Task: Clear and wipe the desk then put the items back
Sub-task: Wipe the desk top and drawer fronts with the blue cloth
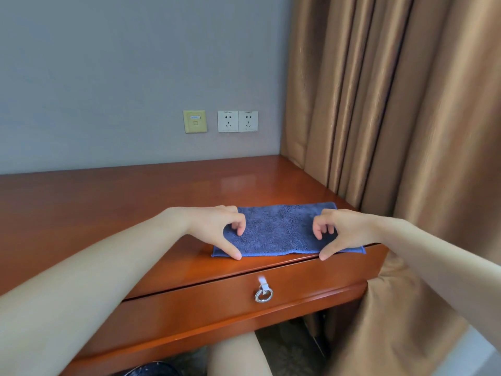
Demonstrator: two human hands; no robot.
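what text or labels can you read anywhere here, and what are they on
Nothing reads clearly.
Yellowish wall plate: small blue and white label, too blurred to read.
White power sockets: tiny print along the top edge, too small to read.
Blue cloth and desk: no text.

Hotel-style room or bedroom, polished reddish wooden desk (pixel 108 202) with ring-pull drawer (pixel 206 302), grey wall (pixel 108 77) with twin power sockets (pixel 237 121), floor-length tan curtains (pixel 393 104), patterned carpet (pixel 287 348)

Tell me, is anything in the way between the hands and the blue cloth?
No, nothing visible is in the way. The left hand and the right hand both touch the blue cloth, one at each end, as it lies flat on the desk.
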